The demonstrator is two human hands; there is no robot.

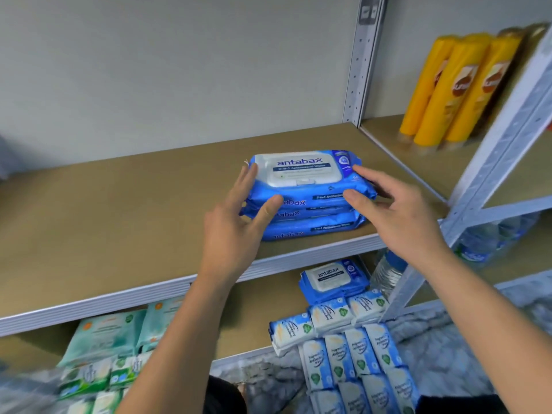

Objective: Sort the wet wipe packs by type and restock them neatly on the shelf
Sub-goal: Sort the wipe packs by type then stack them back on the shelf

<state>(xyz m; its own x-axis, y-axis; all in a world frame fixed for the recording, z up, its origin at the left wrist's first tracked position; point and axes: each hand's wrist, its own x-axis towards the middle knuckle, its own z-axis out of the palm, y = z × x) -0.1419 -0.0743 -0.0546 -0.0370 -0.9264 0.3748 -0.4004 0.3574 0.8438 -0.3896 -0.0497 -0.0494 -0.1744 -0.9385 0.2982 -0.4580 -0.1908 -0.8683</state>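
The left hand [239,218] and right hand [394,210] are spread wide, with straight fingers against the sides of the blue stack [304,201] on the shelf [119,222]. They seem to be squaring it. Next, probably, the spare blue packs [331,279] below need lifting to join it, edges aligned.

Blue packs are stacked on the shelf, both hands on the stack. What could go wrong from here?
1. The blue stack sits near the front edge of the shelf; a nudge from the left hand or right hand could tip it off.
2. Its packs are offset, so the top one may slide.
3. Another blue pack lies below, beside small white packs; that type could end up split.
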